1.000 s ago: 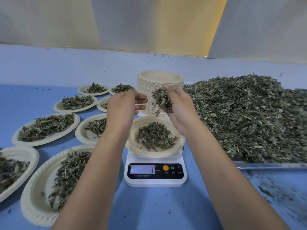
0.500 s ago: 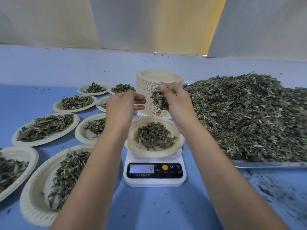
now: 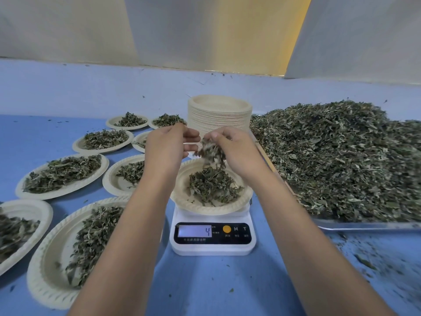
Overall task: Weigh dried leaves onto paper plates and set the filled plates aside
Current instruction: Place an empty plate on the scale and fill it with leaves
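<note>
A white digital scale [image 3: 213, 247] stands in the middle of the blue table and its display reads 4. On it sits a paper plate [image 3: 182, 197] with a small heap of dried leaves [image 3: 211, 185]. My right hand [image 3: 234, 151] hovers just above the plate and holds a clump of dried leaves [image 3: 210, 151], which spills down from its fingers. My left hand [image 3: 168, 147] hangs beside it over the plate's left rim, fingers loosely extended, holding nothing that I can see.
Several filled paper plates [image 3: 61, 172] lie to the left of the scale. A tall stack of empty plates [image 3: 219, 115] stands behind it. On the right, a metal tray [image 3: 364, 225] carries a big pile of dried leaves [image 3: 341, 156]. Leaf crumbs litter the table at lower right.
My right hand has turned palm down and dropped closer to the plate, and leaves now fall from it. The scale reading rose from 3 to 4. My left hand barely moved.
</note>
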`<state>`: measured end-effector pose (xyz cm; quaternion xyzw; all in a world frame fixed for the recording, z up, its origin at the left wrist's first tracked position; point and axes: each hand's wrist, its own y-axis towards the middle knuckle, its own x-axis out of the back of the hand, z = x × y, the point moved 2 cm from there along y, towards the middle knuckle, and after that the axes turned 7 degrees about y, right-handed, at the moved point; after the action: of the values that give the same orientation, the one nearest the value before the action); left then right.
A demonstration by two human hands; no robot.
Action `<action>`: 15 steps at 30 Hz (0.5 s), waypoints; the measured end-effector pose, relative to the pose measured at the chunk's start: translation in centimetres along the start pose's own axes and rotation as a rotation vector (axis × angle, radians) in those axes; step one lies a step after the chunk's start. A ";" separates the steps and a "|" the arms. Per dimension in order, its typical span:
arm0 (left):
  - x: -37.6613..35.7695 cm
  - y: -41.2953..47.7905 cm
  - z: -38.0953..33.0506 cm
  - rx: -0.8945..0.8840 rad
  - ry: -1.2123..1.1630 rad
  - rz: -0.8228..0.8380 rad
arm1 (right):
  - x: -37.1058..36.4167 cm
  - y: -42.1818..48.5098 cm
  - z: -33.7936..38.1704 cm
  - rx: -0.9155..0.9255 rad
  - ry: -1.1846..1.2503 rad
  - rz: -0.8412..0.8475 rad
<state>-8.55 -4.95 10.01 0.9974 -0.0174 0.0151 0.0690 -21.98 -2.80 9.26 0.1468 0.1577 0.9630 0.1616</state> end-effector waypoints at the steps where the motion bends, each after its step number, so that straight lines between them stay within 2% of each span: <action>1: 0.0 0.0 0.0 0.000 0.001 -0.001 | -0.1 0.0 -0.2 -0.005 -0.036 0.030; 7: 0.1 0.0 0.0 0.009 0.005 -0.002 | 0.1 -0.2 -0.3 -0.048 0.168 0.105; 15: 0.1 -0.1 0.1 0.009 0.002 -0.006 | 0.2 -0.2 0.2 -0.099 0.262 0.063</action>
<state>-8.46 -4.90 9.95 0.9977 -0.0145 0.0159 0.0645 -22.01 -2.47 9.40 0.0164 0.1249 0.9852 0.1162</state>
